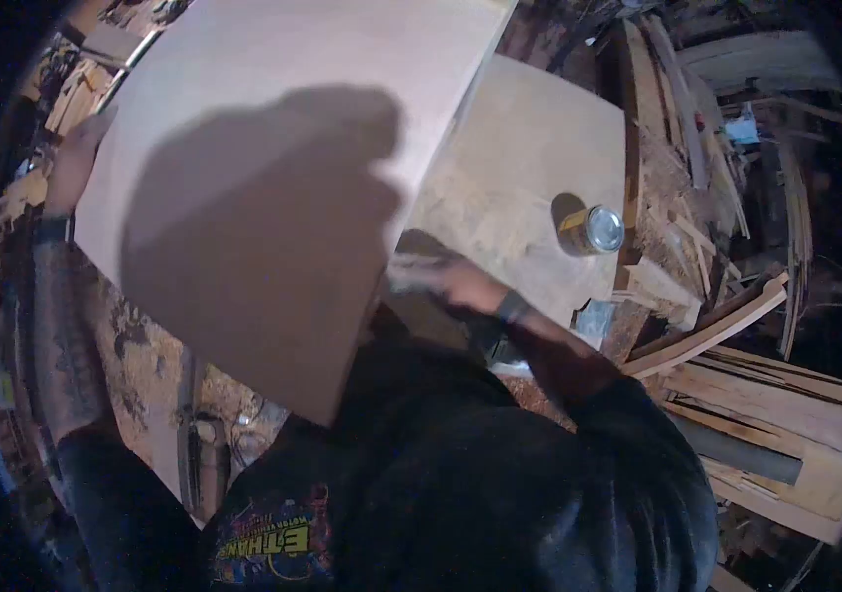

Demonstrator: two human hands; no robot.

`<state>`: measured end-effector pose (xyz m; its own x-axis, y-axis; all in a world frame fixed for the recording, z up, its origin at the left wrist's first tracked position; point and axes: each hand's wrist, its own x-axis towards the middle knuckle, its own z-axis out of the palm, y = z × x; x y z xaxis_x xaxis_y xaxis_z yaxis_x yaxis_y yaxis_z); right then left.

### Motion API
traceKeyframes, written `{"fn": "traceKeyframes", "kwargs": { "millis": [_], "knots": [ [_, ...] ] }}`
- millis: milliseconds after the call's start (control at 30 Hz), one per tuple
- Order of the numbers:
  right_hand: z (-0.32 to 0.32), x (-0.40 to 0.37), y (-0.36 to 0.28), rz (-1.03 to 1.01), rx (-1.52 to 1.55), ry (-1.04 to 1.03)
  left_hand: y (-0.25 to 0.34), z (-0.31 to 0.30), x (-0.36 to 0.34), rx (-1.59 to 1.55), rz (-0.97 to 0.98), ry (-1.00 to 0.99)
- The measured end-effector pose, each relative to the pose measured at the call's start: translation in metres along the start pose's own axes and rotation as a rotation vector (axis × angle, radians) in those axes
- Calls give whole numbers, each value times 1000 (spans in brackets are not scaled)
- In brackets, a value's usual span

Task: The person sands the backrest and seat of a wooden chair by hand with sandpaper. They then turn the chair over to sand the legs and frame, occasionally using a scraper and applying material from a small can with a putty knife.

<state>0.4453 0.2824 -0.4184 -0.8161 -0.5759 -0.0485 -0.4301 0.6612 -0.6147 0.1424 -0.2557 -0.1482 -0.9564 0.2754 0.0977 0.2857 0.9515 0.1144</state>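
A large pale wooden panel [253, 168] stands tilted in front of me, with a dark shadow across its face. Its lower corner comes down close to my torso. My left hand [77, 168] is closed on the panel's left edge, its fingers partly hidden there. At the opposite edge, my right hand [456, 283] has its fingers stretched toward the panel, slightly blurred, with the fingertips right at the edge. Behind the panel lies another pale board [530, 128], and a can [594, 231] with a shiny metal end rests on it, to the right of my right hand.
A curved wooden strip [717, 331] lies to the right, above a stack of long boards [776, 414]. Wood scraps [683, 247] and sawdust line the far side of the board. Below the panel at the left is a worn, stained surface [150, 370] with a dark tool-like object [209, 454].
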Motion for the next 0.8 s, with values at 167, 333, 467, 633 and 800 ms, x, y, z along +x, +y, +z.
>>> {"fn": "traceKeyframes", "kwargs": {
  "millis": [167,333,467,633,800],
  "knots": [
    [-5,-38,44,351,394,374,-35,12,11,326,389,132],
    [9,-40,49,417,78,387,-11,12,0,216,364,142],
    [24,-45,19,500,-360,424,-12,15,14,235,440,124],
    [87,-50,-8,453,-114,103,2,13,20,350,519,70],
    [176,74,-98,-38,-28,-145,-45,40,45,182,462,215]
  ]
}}
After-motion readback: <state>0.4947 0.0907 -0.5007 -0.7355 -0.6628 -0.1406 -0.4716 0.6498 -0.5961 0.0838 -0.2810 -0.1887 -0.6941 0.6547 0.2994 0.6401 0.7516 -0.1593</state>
